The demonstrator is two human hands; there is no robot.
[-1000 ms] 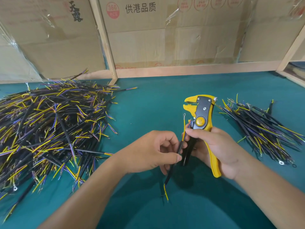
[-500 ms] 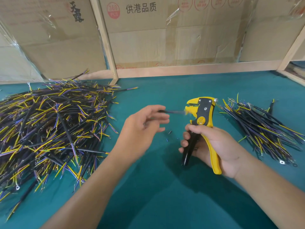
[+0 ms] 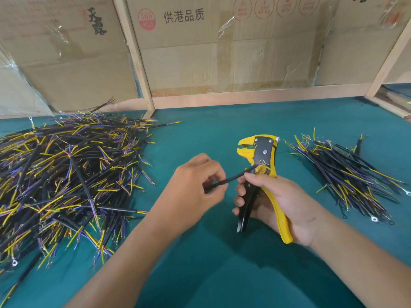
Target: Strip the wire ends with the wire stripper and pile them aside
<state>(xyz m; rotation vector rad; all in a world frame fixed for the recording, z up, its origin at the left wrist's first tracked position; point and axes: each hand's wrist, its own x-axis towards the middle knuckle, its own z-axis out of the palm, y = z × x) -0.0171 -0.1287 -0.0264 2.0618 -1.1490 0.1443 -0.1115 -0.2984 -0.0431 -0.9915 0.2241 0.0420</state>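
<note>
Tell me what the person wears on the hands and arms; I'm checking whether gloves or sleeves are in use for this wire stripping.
Nothing is worn. The left hand and the right hand are bare, with no gloves, rings or watch in view. Both forearms are bare right to the picture's lower edge; no sleeve shows.

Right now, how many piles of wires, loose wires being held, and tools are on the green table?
Wire piles: 2, the big pile and the small pile
Held black wire: 1, in the left hand
Wire stripper: 1, in the right hand
Total: 4
</note>
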